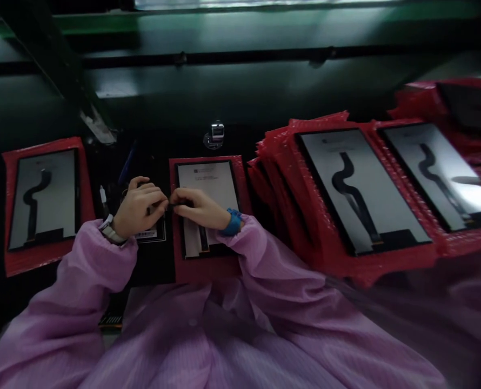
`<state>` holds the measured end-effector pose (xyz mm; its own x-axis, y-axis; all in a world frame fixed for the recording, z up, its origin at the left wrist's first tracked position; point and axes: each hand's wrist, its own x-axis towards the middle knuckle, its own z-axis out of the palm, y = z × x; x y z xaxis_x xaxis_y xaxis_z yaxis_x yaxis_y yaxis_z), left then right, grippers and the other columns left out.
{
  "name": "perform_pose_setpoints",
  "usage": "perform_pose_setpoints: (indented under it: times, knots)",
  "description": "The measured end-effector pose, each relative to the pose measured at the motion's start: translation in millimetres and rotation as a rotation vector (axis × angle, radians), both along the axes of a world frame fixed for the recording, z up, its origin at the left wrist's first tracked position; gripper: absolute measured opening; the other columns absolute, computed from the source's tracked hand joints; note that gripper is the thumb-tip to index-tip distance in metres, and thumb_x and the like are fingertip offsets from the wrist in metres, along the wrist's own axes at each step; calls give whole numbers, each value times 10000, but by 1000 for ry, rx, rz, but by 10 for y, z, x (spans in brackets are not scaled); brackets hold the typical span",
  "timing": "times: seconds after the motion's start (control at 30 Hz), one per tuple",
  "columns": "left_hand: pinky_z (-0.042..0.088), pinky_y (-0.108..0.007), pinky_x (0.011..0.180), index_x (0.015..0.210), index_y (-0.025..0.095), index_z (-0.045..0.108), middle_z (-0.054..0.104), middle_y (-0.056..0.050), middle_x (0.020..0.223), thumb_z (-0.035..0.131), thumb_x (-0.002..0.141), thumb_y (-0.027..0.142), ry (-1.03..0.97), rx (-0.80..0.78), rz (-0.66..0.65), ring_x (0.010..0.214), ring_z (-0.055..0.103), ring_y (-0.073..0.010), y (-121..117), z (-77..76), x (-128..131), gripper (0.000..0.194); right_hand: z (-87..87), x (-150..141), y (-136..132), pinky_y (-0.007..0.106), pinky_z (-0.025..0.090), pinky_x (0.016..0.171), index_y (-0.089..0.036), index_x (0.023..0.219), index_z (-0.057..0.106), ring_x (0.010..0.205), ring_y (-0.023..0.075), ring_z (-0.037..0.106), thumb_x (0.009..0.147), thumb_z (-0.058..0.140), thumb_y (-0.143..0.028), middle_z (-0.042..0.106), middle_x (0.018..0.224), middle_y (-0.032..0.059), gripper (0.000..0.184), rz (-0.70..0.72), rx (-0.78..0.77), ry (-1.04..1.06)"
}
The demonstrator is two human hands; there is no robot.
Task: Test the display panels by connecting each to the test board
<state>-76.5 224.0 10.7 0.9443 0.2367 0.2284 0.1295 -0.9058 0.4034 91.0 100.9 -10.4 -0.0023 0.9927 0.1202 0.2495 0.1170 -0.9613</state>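
Observation:
My left hand (pixel 139 208) and my right hand (pixel 198 209) meet fingertip to fingertip in front of me, both pinched on a small dark part that I cannot make out. They hover over a grey display panel (pixel 208 183) that lies on a red bubble-wrap sheet (pixel 208 270). My right hand covers the panel's middle, and a black flex cable shows below it. A small black fixture with a label (pixel 149 235) sits under my left hand. Both arms wear purple sleeves; a blue wrist strap is on the right wrist, a pale band on the left.
Another panel on red wrap (pixel 44 197) lies at the left. Stacks of red-wrapped panels with black flex cables (pixel 360 194) (pixel 439 173) fill the right side. A small metal-and-glass item (pixel 216 134) stands behind the centre panel. The dark bench runs behind.

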Motion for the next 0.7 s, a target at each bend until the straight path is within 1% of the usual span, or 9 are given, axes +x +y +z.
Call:
perform_pose_setpoints:
  times: [0.17,0.3,0.43,0.7]
  knots:
    - [370,-448,1025,757,191,648,672,-18,731,426,959,287,1,-35,-23,725,597,-171,-19,-13,17,315,-9,-17,2,279,360,731,-192,748,527,721,128,447,763,502,-264,505,714,-18,79,-35,-10,-44]
    - [377,-438,1006,783,189,629,674,-22,744,416,978,294,-33,-37,10,730,597,-172,-69,-34,33,307,-29,-26,5,267,347,699,-195,732,519,702,122,443,777,493,-271,503,700,-22,92,-61,-26,-61]
    - [363,-450,1023,785,186,610,671,-17,738,413,997,284,-58,-6,27,733,597,-173,-110,-71,38,305,-36,-12,5,262,334,673,-191,724,526,682,117,437,805,496,-290,501,689,-25,131,-66,-39,-63]
    - [381,-469,1039,771,184,608,672,-14,737,434,999,256,-125,80,29,723,594,-173,-112,-114,60,296,-38,22,12,262,351,682,-186,763,542,688,110,433,883,527,-337,519,713,-24,194,-38,-28,-60]
